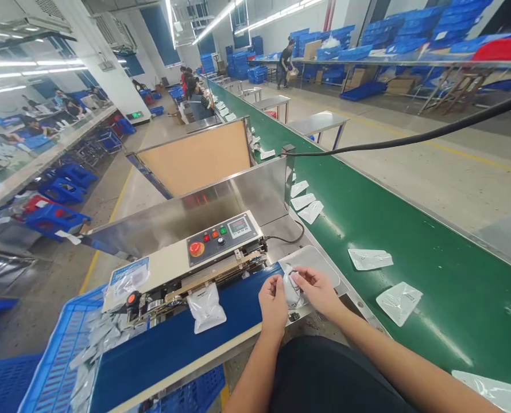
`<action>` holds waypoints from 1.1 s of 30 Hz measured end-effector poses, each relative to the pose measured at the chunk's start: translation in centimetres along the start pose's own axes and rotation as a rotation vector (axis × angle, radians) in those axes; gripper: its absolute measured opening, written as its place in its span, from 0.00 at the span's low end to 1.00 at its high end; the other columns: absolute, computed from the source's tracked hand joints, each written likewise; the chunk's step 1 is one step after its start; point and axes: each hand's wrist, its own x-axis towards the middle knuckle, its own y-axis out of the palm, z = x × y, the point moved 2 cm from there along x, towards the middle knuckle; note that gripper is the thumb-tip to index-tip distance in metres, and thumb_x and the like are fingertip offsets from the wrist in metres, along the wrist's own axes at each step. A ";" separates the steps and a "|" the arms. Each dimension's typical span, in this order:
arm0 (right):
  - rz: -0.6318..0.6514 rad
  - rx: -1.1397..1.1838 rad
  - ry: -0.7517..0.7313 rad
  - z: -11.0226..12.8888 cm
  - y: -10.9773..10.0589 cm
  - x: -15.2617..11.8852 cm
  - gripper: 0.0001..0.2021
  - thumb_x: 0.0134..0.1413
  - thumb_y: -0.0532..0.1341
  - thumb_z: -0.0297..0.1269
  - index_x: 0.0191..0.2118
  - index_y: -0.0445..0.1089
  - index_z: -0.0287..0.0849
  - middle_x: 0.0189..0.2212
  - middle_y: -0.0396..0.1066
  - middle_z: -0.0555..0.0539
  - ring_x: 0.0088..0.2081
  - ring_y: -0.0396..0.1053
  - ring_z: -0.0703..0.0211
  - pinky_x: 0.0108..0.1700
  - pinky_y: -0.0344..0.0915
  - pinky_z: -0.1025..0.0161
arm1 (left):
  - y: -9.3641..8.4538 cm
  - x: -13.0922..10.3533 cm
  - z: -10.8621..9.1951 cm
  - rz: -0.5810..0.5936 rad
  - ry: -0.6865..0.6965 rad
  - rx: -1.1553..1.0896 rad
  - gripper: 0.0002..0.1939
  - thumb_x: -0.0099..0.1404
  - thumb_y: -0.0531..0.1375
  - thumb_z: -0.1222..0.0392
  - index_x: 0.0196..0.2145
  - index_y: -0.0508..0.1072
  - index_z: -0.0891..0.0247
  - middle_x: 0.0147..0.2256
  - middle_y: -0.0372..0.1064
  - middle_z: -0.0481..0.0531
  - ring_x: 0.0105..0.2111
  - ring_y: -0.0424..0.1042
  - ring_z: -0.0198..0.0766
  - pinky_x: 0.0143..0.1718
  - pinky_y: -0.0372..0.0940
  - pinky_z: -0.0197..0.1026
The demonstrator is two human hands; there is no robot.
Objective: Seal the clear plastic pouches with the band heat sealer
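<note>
Two bare hands meet at one small white pouch, held over the near end of the blue belt [242, 304], beside the pale metal plate [320, 261]. The white pouch [293, 293] is glossy and creased, catches the light along its front, and carries some dark print that is too small to read; its lower part looks fuller than its top. On the left hand [274, 307], the fingers [266, 285] are curled, with thumb and forefinger brought close together at the pouch's left upper edge. On the right hand [322, 293], the fingers [306, 274] pinch the upper right edge, thumb to the front, the others bent behind. Both grips are narrow, with only the film between the tips, though part of the contact is hidden.

Further along the belt, a second pouch [206, 311] lies flat, its top edge at the sealing machine [221, 238]. More pouches lie spread over the green conveyor [367, 218] to the right, and others are heaped at the belt's far end, by the blue crate [51, 358].
</note>
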 end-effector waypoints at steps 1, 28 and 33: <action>-0.002 -0.006 0.008 0.0 -0.1 -0.1 0.34 0.49 0.69 0.70 0.45 0.78 0.41 0.36 0.79 0.43 0.34 0.73 0.53 0.39 0.71 0.57 | 0.1 0.1 0.2 0.001 -0.003 -0.002 0.27 0.66 0.66 0.37 0.46 0.81 0.65 0.44 0.81 0.63 0.45 0.79 0.50 0.49 0.72 0.47; -0.070 -0.280 0.196 -0.1 3.9 8.2 0.20 0.56 0.65 0.52 0.21 0.69 0.44 0.16 0.68 0.51 0.20 0.62 0.63 0.24 0.58 0.66 | -2.6 5.6 0.9 -0.354 -0.182 -0.065 0.23 0.54 0.71 0.42 0.32 0.82 0.69 0.27 0.75 0.54 0.29 0.73 0.42 0.32 0.69 0.43; 0.024 -0.262 0.128 0.1 5.0 7.2 0.19 0.58 0.67 0.55 0.30 0.80 0.43 0.22 0.75 0.49 0.25 0.70 0.60 0.29 0.63 0.65 | -7.5 4.3 0.5 -0.459 -0.149 -0.032 0.22 0.58 0.67 0.45 0.42 0.80 0.66 0.37 0.80 0.56 0.37 0.80 0.48 0.43 0.75 0.50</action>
